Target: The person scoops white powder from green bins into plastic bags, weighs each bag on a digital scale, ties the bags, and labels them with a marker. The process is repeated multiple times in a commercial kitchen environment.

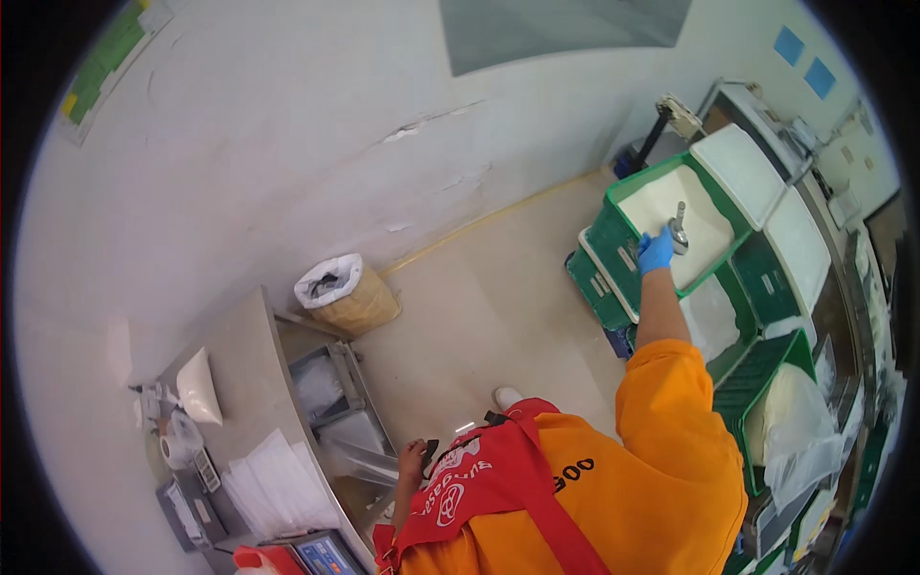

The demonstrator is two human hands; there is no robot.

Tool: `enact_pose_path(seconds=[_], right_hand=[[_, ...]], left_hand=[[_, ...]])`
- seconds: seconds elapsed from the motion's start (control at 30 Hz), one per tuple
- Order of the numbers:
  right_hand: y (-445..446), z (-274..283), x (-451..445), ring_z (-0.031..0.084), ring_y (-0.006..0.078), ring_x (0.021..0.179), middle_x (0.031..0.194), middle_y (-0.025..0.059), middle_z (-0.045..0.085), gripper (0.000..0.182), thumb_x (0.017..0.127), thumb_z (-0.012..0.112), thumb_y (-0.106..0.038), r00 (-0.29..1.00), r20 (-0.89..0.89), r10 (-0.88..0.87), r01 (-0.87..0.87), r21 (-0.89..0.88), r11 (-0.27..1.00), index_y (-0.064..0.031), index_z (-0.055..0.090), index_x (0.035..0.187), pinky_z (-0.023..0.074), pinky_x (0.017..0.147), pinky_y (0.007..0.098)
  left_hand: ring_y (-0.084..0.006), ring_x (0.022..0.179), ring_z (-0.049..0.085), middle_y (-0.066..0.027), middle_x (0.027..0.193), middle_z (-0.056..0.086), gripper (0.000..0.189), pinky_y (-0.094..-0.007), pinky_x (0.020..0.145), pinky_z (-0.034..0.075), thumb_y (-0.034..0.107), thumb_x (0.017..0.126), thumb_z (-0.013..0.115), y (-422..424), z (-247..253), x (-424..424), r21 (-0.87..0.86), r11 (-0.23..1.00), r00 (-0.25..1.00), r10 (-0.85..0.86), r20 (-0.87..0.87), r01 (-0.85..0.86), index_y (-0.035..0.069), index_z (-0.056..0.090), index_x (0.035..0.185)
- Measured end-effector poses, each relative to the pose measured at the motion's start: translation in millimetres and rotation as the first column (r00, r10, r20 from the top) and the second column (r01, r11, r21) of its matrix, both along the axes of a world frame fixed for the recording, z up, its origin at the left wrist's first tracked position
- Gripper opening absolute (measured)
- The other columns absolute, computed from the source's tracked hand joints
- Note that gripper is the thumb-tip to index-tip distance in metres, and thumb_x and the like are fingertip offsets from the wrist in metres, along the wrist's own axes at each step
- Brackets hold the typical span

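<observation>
My right hand, in a blue glove, reaches over the near rim of a green plastic bin filled with white powder. Its fingers are at the round end of a metal scoop, whose handle points away from me. Whether they grip it cannot be made out. Low beside my red apron is my bare left hand, fingers curled near a small black object. I cannot tell if the hand holds that object.
A waste bin with a white liner stands by the wall. The steel table on the left carries a filled bag, flat white bags and a digital scale. More green bins crowd the right.
</observation>
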State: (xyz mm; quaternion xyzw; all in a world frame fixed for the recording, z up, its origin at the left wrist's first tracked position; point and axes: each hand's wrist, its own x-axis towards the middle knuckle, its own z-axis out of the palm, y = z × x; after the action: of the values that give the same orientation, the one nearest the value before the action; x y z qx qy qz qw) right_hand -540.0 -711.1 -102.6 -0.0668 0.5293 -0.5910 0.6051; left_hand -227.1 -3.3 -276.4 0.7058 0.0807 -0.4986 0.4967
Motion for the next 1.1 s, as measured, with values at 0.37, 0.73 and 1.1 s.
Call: enact_pose_path(seconds=[0.37,0.73,1.1], right_hand=[[438.0,-165.4,287.2,0.066,0.0216,0.068,0.090,0.0147,0.070,0.031,0.094,0.058,-0.030,-0.857,-0.351,0.377,-0.506,0.437,-0.744,-0.0044,0.069,0.108,0.0529,0.062,0.0355],[701.0,55.9,461.0,0.065,0.0198,0.072,0.078,0.0100,0.070,0.033,0.087,0.065,-0.034,-0.579,-0.793,-0.189,0.118,0.148,-0.982,-0.0027,0.074,0.084,0.0496,0.070,0.0336],[1034.1,194.3,527.0,0.064,0.0187,0.075,0.083,0.0069,0.068,0.022,0.085,0.067,-0.019,-0.864,-0.436,-0.251,0.333,-0.122,-0.935,-0.0046,0.070,0.101,0.0537,0.073,0.0325]], left_hand=[[-0.0157,0.085,0.066,-0.0065,0.101,0.068,0.035,-0.0305,0.068,0.053,0.030,0.094,0.063,137.4,50.7,-102.4,0.239,0.812,0.847,0.505,0.168,-0.532,0.005,0.065,0.118],[-0.0149,0.097,0.066,-0.0052,0.099,0.067,0.035,-0.0270,0.086,0.050,0.018,0.097,0.058,290.5,295.4,-170.1,-0.371,0.091,-0.147,0.812,0.565,-0.924,0.001,0.057,0.128],[-0.0200,0.095,0.065,-0.0097,0.105,0.067,0.042,-0.0332,0.083,0.052,0.017,0.091,0.063,405.2,387.1,-40.6,-0.399,0.103,-0.189,0.756,0.627,-0.911,-0.003,0.053,0.126]])
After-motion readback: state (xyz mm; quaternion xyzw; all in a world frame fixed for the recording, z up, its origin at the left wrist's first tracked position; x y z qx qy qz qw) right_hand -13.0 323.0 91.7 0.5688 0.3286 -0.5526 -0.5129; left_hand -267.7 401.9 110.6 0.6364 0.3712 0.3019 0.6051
